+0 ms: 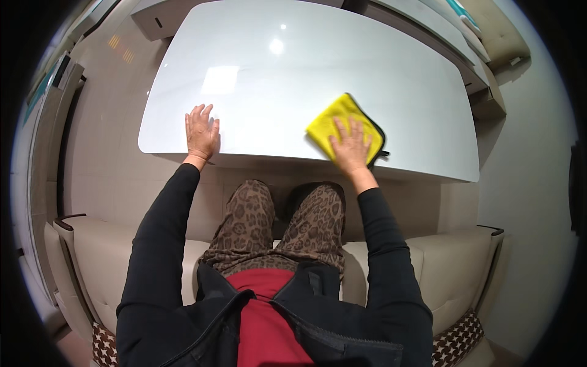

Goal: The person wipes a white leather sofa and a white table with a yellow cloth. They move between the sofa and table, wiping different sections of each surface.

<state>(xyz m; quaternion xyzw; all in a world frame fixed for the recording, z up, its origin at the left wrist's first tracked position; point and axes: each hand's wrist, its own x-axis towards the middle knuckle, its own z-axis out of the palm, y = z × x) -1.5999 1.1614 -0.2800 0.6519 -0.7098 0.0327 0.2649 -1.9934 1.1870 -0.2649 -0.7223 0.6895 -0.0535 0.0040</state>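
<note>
A white glossy tabletop point(275, 101) with rounded corners lies in front of me. On its near right part, a folded yellow cloth point(328, 126) with black edging and a small black loop rests flat. My right hand point(352, 143) presses down on the cloth with its fingers spread. Close to the near left edge of the tabletop, my left hand point(202, 133) is held with its fingers apart and nothing in it. Whether its palm touches the surface I cannot tell.
Under my legs is a beige sofa point(447, 261), with patterned cushions point(458, 339) at its ends. A beige upholstered seat point(497, 34) stands at the far right. Beyond the table runs a low grey cabinet point(422, 34). Tiled floor point(105, 137) shows at the left.
</note>
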